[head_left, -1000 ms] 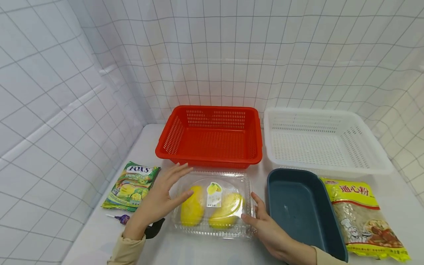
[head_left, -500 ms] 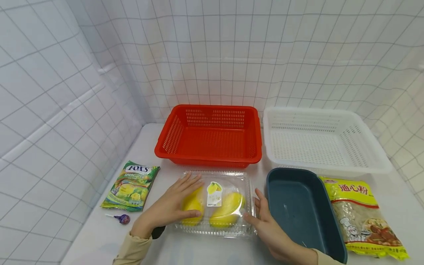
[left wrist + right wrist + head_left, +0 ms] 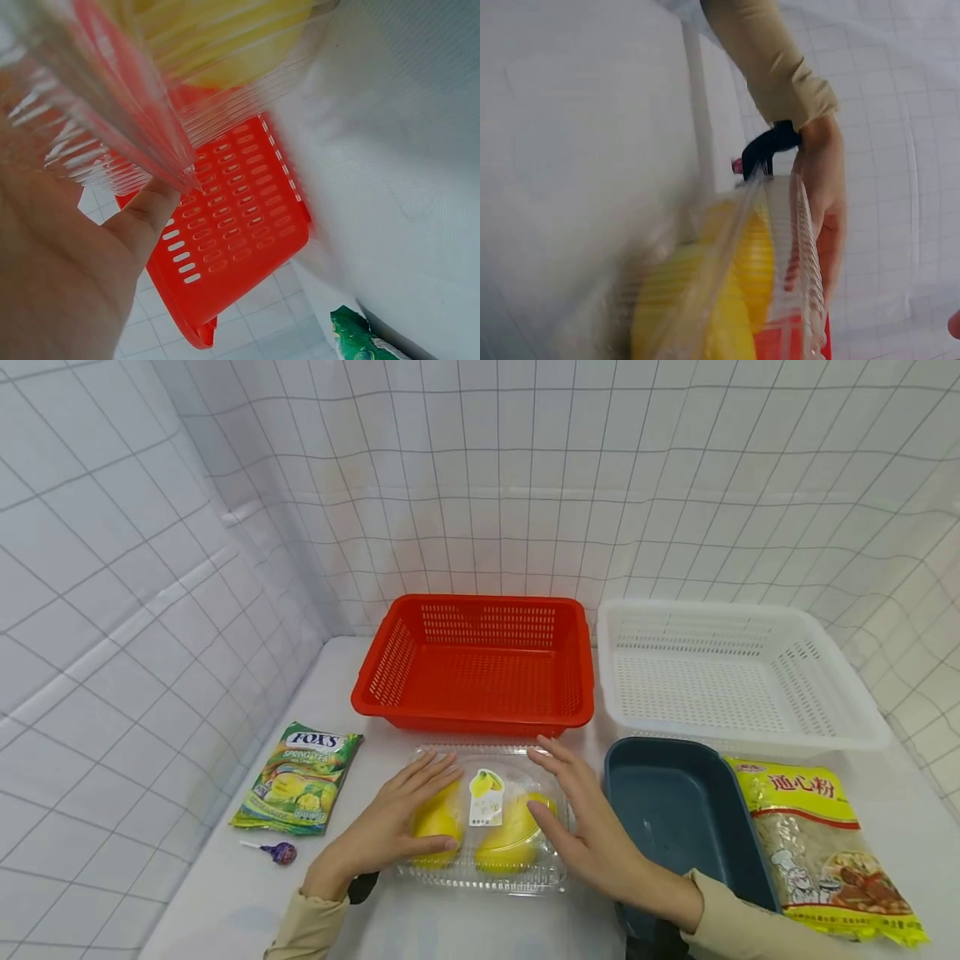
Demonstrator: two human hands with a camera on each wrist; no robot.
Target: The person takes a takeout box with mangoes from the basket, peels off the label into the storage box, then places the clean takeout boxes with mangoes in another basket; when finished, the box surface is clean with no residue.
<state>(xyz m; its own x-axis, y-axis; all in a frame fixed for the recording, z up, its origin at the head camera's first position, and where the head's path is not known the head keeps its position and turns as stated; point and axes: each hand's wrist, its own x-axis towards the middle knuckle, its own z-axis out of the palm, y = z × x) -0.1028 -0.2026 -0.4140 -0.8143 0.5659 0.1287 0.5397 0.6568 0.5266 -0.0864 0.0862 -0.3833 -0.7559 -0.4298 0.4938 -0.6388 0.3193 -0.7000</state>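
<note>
A clear plastic clamshell box [image 3: 480, 885] holds two yellow, mango-like fruits [image 3: 506, 847] under a lid with a white label [image 3: 486, 802]. My left hand [image 3: 393, 822] rests on the lid's left part, its fingers stretched out and thumb toward the middle. Over the right side of the box is my right hand [image 3: 600, 835], fingers spread and straight, gripping nothing. The left wrist view shows a ribbed edge of the box beside the left hand [image 3: 67, 262]. Seen from the right wrist, the left hand [image 3: 825, 180] lies along the far side.
A red basket [image 3: 480, 722] stands behind the box, and a white basket [image 3: 750, 739] at the back right. Right of the box are a dark blue tray [image 3: 675, 835] and a yellow pasta bag [image 3: 828, 852]. At left lie a green candy bag [image 3: 300, 781] and a lollipop [image 3: 281, 853].
My left hand has come right onto the lid. My right hand has left the box's right edge and moved up and left over the lid. The box has hardly shifted.
</note>
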